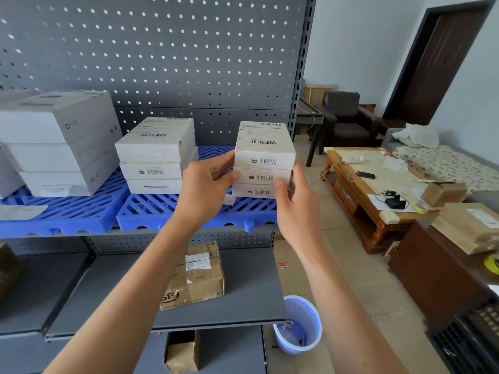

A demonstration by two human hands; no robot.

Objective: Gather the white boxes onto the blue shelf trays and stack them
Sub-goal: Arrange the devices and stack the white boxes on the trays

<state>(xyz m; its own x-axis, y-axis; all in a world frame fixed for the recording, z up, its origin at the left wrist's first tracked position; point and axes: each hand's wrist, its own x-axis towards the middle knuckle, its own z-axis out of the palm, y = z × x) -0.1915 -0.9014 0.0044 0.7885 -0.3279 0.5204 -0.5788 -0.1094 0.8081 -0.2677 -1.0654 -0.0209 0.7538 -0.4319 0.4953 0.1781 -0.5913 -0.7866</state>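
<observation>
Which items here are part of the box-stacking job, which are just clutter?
Job: right stack of white boxes, gripped by left hand and right hand; middle stack; left stack; blue trays.
Clutter: brown parcel, bin, coffee table.

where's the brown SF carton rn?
Head view, lower centre: the brown SF carton sits on the grey lower shelf, beneath the blue trays, below the left forearm.

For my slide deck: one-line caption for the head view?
Both hands, left hand and right hand, steady a three-high stack of white boxes on the blue tray.
</observation>
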